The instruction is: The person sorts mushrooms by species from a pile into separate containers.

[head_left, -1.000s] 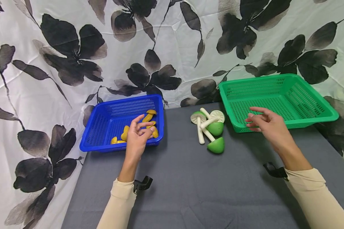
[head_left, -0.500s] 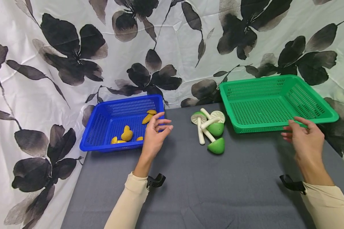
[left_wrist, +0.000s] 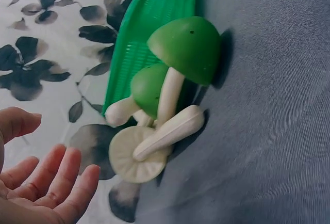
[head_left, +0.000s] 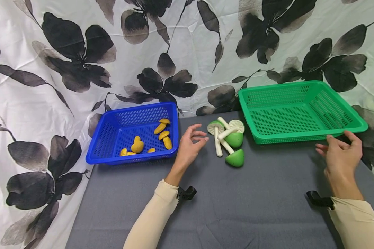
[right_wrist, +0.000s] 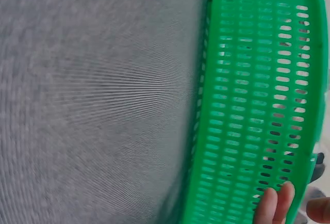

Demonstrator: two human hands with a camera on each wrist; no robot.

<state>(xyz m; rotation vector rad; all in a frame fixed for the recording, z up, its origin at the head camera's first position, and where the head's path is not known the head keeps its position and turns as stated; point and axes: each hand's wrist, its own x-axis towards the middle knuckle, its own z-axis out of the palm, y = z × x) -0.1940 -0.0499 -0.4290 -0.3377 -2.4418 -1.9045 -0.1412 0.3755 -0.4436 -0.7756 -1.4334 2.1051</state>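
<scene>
Lying between 2 baskets (head_left: 132,127): 4 green mushrooms (head_left: 227,141), 2 hands (head_left: 188,147).

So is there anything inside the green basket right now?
No, the green basket holds nothing; the mushrooms lie on the table beside it.

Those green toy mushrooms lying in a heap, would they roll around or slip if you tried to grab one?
Probably a bit. The mushrooms have smooth domed caps, so a nudge may rock or roll them in an arc. They look rigid and likely light. Their pale stems cross in the pile, so lifting one may drag another. The left hand is nearest, open and apart from them.
</scene>
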